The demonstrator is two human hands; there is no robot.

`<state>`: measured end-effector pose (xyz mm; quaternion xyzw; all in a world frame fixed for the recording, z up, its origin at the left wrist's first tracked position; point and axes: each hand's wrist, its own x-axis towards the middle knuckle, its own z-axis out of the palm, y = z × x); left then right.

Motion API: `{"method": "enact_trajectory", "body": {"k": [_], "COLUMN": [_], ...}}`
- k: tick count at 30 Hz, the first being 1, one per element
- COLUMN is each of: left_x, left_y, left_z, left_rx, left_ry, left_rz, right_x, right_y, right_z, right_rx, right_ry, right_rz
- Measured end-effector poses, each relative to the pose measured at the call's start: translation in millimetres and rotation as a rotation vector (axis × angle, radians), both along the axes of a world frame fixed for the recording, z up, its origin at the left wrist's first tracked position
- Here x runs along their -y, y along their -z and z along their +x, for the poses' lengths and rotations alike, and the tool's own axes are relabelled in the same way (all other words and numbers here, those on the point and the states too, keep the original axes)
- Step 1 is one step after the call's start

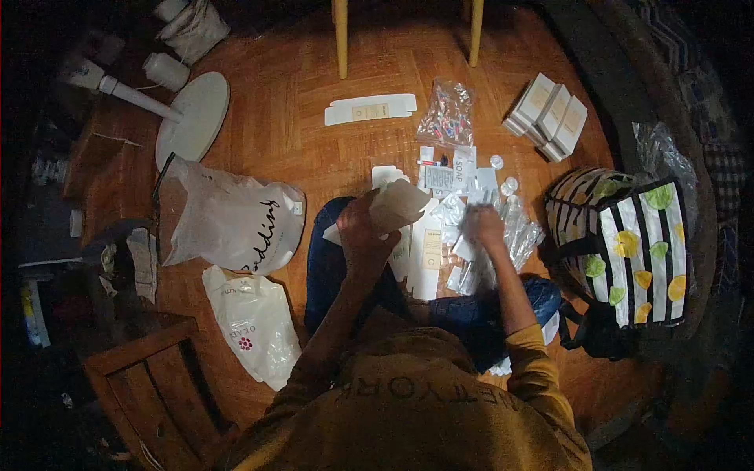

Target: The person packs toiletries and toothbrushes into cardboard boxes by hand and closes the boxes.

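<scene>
My left hand (366,232) is closed around an open white cardboard box (399,206), held above the floor in front of me. My right hand (481,225) is over a pile of small clear packets (514,229); its fingers are blurred, and what they touch is unclear. Between the hands lies a flat white carton (425,255) with a beige label. Small packets marked SOAP (461,174) and a grey printed packet (438,178) lie just beyond. Several round white packets (509,186) are to the right of them.
Another flat carton (371,110), a clear bag of small coloured items (446,114) and stacked filled boxes (547,116) lie farther out. A Wedding bag (236,216) and a white plastic bag (255,326) are left; a striped bag (620,243) is right. Wooden chair legs (342,39) stand ahead.
</scene>
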<state>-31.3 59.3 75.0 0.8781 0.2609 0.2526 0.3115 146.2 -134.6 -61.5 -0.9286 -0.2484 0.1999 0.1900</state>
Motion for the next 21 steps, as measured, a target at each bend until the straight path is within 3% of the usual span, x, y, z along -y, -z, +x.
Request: {"method": "enact_trajectory", "body": {"k": [1,3,5,7,9,10,11,13,15,17,18,21], "left_x": [0.0,1.8,2.6,0.4,0.8,0.6,1.8,6.5,13.3,18.7,19.4,15.3], "left_y": [-2.8,-2.9,-1.1,-3.5,-2.9,0.5,4.3,12.4,11.9,5.1,1.0,-6.7], "left_z": [1.5,1.1,2.4,1.1,-0.1,0.0,-0.7,0.5,5.1,5.5,3.5,-3.6], "left_rx": [-0.02,-0.05,-0.033,-0.017,0.0,-0.052,-0.106,-0.096,-0.073,-0.075,-0.071,-0.002], "left_ry": [0.005,0.006,0.0,0.028,0.06,0.064,0.069,0.091,0.114,0.153,0.146,0.123], "left_rz": [-0.017,-0.031,0.101,0.049,-0.011,-0.037,-0.065,-0.073,-0.072,0.016,0.028,0.006], "right_x": [-8.2,-31.8,-45.2,-46.1,-39.9,-33.2,-28.6,-19.9,-18.9,-37.1,-41.8,-55.6], "right_y": [11.2,14.3,31.3,39.6,15.5,3.3,-1.9,-11.9,18.1,31.4,39.1,41.5], "right_z": [-5.3,-14.5,-19.9,-12.4,-3.6,3.6,6.7,10.3,10.4,0.3,-6.0,-10.2], "right_rx": [0.269,0.211,0.446,0.446,0.329,0.017,0.016,-0.046,-0.047,0.237,0.241,0.043], "right_ry": [-0.057,-0.001,-0.061,-0.038,-0.166,-0.032,-0.032,0.2,0.185,0.082,0.073,0.236], "right_rz": [0.118,0.044,-0.149,-0.131,-0.187,0.004,-0.001,0.292,0.412,0.171,0.006,-0.049]}}
